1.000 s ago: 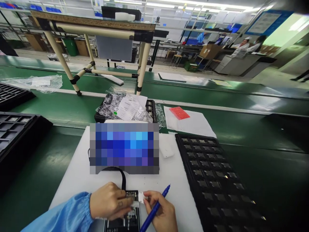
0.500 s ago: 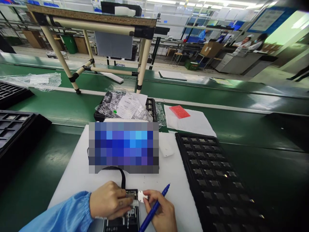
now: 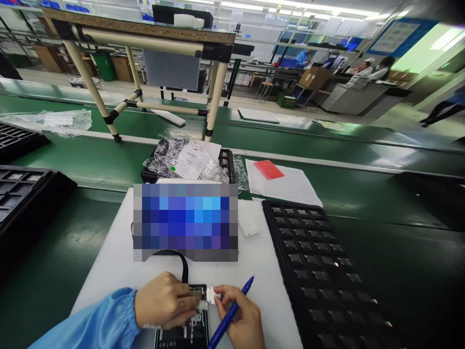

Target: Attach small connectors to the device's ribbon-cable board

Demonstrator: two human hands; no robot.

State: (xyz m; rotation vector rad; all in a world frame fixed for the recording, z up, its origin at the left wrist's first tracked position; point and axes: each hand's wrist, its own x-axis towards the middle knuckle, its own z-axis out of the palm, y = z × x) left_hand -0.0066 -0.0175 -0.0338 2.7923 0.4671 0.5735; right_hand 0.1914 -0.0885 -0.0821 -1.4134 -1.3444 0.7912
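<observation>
Head cam: L hand (image 3: 165,305), blue sleeve, fingers curled down on black circuit board (image 3: 189,329) at near edge of white mat (image 3: 116,252). R hand (image 3: 240,320) pinching small white part (image 3: 211,294) at board's top right corner w/ fingertips, blue pen (image 3: 232,312) tucked in same hand, tip pointing up-right. Black cable (image 3: 184,266) running from board up to blurred-out screen. Black component tray (image 3: 319,271) just right of mat; red sheet (image 3: 269,169) on white paper behind.

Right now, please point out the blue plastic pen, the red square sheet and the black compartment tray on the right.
blue plastic pen (image 3: 232,310), head view, middle of barrel.
red square sheet (image 3: 269,169), head view, its centre.
black compartment tray (image 3: 319,271), head view, middle cells.
</observation>
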